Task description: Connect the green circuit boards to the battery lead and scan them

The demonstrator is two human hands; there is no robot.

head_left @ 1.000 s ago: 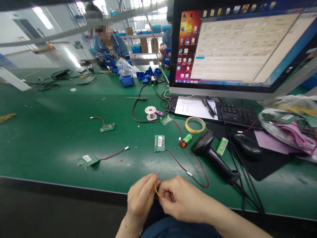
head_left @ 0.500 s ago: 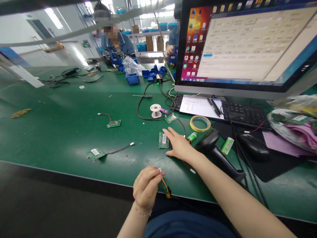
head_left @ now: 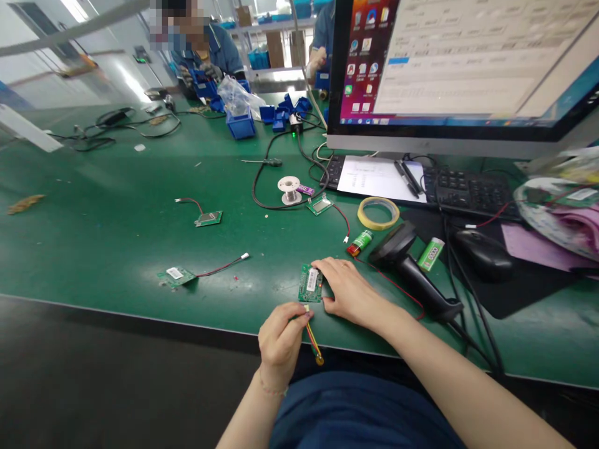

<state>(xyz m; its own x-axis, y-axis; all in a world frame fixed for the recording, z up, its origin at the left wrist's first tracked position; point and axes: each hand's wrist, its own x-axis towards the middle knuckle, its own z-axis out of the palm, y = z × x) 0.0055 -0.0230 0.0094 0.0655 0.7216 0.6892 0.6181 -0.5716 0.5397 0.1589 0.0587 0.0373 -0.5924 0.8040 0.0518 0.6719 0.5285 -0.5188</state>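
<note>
My left hand (head_left: 279,338) is closed in a pinch on a short red and yellow wire (head_left: 312,340) with a small round part at its lower end, just below the bench's front edge. My right hand (head_left: 349,290) grips the right side of a small green circuit board (head_left: 310,283) with a white label, which lies on the green bench close to the front edge. A red and black lead (head_left: 397,287) runs from under that hand towards a green battery (head_left: 360,242). The wire's upper tip is just under the board.
Other small boards with red leads lie at left (head_left: 176,275) and further back (head_left: 208,218). A barcode scanner (head_left: 409,269), tape roll (head_left: 378,212), solder spool (head_left: 289,189), keyboard (head_left: 468,190), mouse (head_left: 482,253) and monitor (head_left: 461,68) fill the right. People in blue work at the far end.
My right hand left the wire, reached out to the labelled board, then drew it back towards the front edge. My left hand kept the wire and rose to meet it.
</note>
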